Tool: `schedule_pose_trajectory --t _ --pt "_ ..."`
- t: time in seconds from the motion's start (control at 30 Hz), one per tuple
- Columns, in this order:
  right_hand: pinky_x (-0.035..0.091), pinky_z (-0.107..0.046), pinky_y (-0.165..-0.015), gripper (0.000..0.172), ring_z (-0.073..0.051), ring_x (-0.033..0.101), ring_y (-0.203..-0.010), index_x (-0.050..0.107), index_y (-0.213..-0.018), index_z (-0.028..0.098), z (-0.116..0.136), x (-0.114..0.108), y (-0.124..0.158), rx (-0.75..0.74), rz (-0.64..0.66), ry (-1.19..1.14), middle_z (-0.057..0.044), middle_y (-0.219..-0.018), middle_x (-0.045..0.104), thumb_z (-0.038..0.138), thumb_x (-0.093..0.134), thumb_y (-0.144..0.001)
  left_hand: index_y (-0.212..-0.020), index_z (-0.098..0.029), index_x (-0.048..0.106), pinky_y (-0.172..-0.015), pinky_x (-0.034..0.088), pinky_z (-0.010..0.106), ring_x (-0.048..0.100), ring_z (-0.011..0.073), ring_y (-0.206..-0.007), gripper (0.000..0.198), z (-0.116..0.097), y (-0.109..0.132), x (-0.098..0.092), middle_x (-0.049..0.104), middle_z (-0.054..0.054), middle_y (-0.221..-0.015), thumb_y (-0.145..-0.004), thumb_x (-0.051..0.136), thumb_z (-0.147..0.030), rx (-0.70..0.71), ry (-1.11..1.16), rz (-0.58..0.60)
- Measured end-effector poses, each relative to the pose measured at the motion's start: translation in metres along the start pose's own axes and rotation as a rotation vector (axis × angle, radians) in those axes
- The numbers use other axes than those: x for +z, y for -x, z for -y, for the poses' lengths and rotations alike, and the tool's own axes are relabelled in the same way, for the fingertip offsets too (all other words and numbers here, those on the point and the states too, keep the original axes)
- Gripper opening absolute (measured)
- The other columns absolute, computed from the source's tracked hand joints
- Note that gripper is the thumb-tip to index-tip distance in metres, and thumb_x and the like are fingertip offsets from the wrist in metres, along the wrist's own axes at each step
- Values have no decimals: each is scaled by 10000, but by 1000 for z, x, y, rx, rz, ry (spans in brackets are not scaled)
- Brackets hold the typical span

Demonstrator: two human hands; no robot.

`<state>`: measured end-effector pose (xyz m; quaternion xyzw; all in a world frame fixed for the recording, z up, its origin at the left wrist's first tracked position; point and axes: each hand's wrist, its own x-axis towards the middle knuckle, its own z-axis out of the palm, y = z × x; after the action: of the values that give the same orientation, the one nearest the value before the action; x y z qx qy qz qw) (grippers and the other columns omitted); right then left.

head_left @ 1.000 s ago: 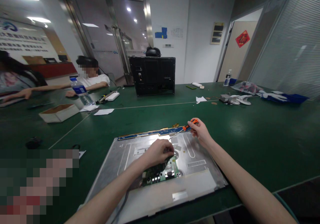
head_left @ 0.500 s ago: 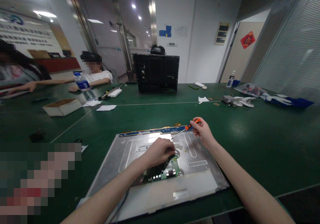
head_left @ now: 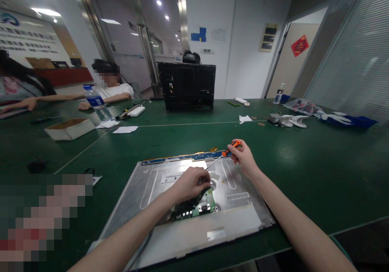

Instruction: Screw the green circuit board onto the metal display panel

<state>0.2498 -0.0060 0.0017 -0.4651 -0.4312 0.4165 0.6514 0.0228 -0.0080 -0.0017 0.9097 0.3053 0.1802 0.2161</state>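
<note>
A flat silver metal panel lies on the green table in front of me, with a narrow blue strip along its far edge. A small green circuit board sits on the panel. My left hand is closed over the top of that board, fingers curled on its edge. My right hand grips an orange-handled screwdriver, whose thin shaft points left and down toward the panel near my left fingers.
A black monitor housing stands upright mid-table. At the left are a cardboard box, a water bottle, papers and two seated people. White parts and blue items lie at the far right. The table edge runs near me.
The view has shifted slightly; both hands stay in nearly the same place, the left on the board and the right holding the screwdriver.
</note>
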Motion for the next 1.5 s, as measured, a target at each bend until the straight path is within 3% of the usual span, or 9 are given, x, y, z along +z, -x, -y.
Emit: schedule_pose_trajectory --t 0.2,0.37,0.43,0.53,0.63,0.93,1.23,1.4,1.5 --pt "249 -207 -352 622 -84 392 -351 451 -946 259 1 1 2 -85 -20 46 106 -551 523 671 789 -626 -780 -182 711 -705 441 265 624 171 -716 75 -1 0 -1 705 20 -745 -841 677 -157 11 14 23" --pt "347 -236 -418 558 -111 456 -449 526 -1182 258 8 9 20 -198 -16 139 81 -638 517 548 761 -767 -790 -177 727 -704 449 248 644 166 -729 102 0 0 -2 726 20 -768 -812 674 -94 -2 42 37" --pt "381 -249 -467 535 -124 469 -489 541 -1253 255 10 14 30 -320 -21 271 77 -631 492 503 729 -818 -788 -175 731 -696 446 247 639 165 -718 98 0 0 -2 721 19 -758 -811 678 -95 -13 52 38" --pt "422 -264 -521 514 -132 505 -520 550 -1303 254 11 19 42 -540 -4 472 47 -677 568 483 687 -864 -797 -169 735 -681 445 247 629 162 -696 96 -1 0 -2 716 18 -749 -811 675 -95 -28 66 38" --pt "445 -262 -521 502 -131 531 -516 537 -1347 253 10 22 48 -629 43 535 20 -723 628 480 633 -910 -816 -167 739 -699 458 252 639 167 -718 87 -1 1 -2 728 24 -778 -819 674 -109 -31 80 43" --pt "463 -253 -495 482 -137 553 -497 519 -1387 261 10 23 49 -680 148 593 20 -685 635 416 595 -937 -833 -166 742 -726 489 262 661 178 -750 105 1 1 -2 748 34 -808 -814 653 -114 -28 108 49" --pt "463 -245 -480 526 -135 562 -502 532 -1380 262 10 24 51 -622 172 586 18 -693 631 445 643 -900 -819 -174 749 -734 498 256 675 179 -761 161 1 1 -1 761 31 -807 -790 617 -86 -24 104 36" --pt "497 -265 -488 597 -160 620 -556 414 -1483 256 11 22 54 -670 248 611 -18 -784 694 319 579 -913 -820 -164 756 -712 489 249 673 175 -733 173 1 1 -1 756 34 -789 -783 610 -80 -27 91 28" --pt "507 -265 -485 585 -150 610 -518 426 -1465 255 12 22 55 -688 234 643 -8 -765 696 293 579 -902 -829 -169 759 -706 489 247 672 174 -727 171 2 1 0 756 32 -791 -782 614 -92 -27 85 27"
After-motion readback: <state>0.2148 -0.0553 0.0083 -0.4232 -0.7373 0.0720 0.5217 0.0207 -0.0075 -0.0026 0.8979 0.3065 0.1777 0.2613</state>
